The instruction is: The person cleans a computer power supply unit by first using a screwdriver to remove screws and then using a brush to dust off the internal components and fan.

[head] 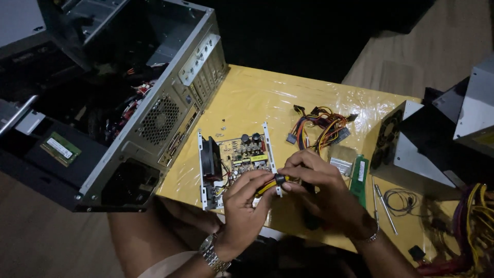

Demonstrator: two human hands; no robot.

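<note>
An opened power supply unit (237, 160) lies on the yellow table (267, 98), its circuit board, capacitors and black fan exposed. A bundle of yellow, red and black wires (320, 126) runs from it toward the back right. My left hand (246, 206), with a metal wristwatch, pinches the yellow wires at the unit's front right edge. My right hand (321, 188), with a bracelet, grips the same wires at a black grommet (280, 179) between both thumbs. A dark object under the right hand is mostly hidden.
An open grey computer case (149, 103) stands at the left, overhanging the table. A green memory stick (359, 174), a small silver part (341, 166) and a screwdriver (385, 203) lie to the right. Another power supply (406, 146) and loose cables (476, 216) sit at the far right.
</note>
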